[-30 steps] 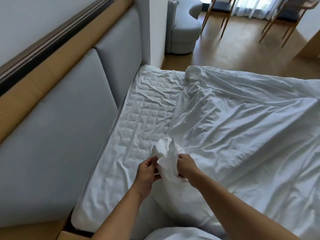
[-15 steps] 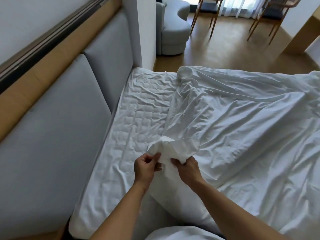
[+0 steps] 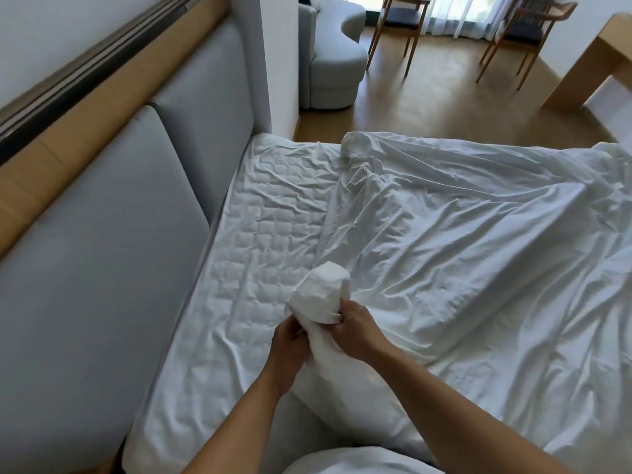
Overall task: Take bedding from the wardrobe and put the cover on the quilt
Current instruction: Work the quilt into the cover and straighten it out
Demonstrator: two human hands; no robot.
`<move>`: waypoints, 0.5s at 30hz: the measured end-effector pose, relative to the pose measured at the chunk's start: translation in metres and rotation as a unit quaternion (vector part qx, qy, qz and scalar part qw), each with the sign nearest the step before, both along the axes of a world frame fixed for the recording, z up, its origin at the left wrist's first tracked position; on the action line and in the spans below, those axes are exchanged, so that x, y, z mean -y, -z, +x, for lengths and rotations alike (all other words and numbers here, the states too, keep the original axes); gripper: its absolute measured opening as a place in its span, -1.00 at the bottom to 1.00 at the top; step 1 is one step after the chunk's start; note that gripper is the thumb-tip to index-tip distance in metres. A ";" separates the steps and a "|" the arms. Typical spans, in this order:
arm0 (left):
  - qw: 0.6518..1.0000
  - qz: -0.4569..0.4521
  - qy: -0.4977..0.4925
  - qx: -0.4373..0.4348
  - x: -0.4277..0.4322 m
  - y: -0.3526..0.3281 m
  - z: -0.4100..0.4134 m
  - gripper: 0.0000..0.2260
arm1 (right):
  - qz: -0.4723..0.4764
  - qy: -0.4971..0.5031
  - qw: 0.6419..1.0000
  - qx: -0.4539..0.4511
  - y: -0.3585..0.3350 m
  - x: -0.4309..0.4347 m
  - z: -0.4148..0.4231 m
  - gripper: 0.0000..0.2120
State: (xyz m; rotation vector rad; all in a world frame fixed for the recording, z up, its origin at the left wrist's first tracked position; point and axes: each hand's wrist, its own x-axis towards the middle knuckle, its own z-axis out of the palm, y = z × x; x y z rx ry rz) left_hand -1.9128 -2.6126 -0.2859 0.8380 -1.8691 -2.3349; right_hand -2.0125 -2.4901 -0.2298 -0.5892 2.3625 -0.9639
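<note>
My left hand (image 3: 290, 342) and right hand (image 3: 357, 331) grip one bunched corner of the cover (image 3: 478, 254).
Fingers of both curl round the white wad (image 3: 323, 294) from either side, just above the quilted mattress (image 3: 260, 230); the rest of the cover lies rumpled across the bed toward the right, with the grey headboard (image 3: 102, 254) along the left.

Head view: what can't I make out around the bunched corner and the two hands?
All in the head view:
- Bunched corner: white on white, so whether it is quilt or cover cannot be told.
- Left hand: fingers partly hidden behind the fabric it grips.
- Right hand: palm side turned from the camera.
- Cover: right side cut off by the frame edge.
</note>
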 end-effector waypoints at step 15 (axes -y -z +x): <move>0.992 0.028 -0.097 0.075 -0.008 0.007 -0.030 -0.85 | 0.059 0.068 0.995 0.038 0.013 -0.023 -0.009 -0.51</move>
